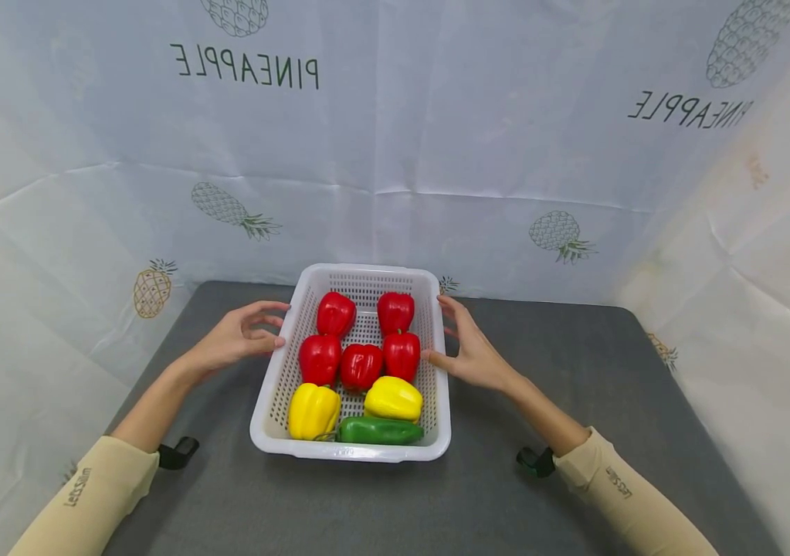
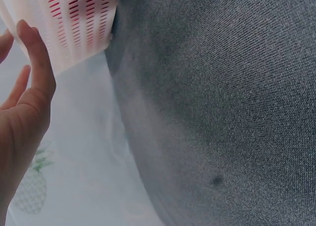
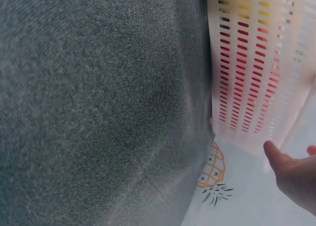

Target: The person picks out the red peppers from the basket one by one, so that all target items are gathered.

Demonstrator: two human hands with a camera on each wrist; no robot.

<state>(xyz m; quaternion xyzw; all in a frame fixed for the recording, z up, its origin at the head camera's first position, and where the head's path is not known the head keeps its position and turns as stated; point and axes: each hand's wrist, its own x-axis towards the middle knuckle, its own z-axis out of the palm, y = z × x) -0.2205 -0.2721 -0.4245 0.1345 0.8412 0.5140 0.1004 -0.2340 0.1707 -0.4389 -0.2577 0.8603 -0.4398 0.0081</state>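
A white perforated basket (image 1: 351,455) stands on the grey table. Inside are several red peppers (image 1: 361,366), two yellow peppers (image 1: 393,399) and one long green pepper (image 1: 379,431). At the basket's left rim, the left hand (image 1: 233,337) has its thumb and index fingertips at the edge, the fingers loosely bent. On the opposite side, the right hand (image 1: 471,351) rests its thumb over the rim, with its other fingers along the outside. Each wrist view shows fingers by the basket's outer wall: the left hand (image 2: 27,107) and the right hand (image 3: 296,179).
The grey table (image 1: 547,371) extends around the basket. Behind it and at both sides hangs a pale cloth (image 1: 395,154) printed with pineapples. Dark straps (image 1: 178,453) show by both forearms, next to beige sleeves (image 1: 99,490).
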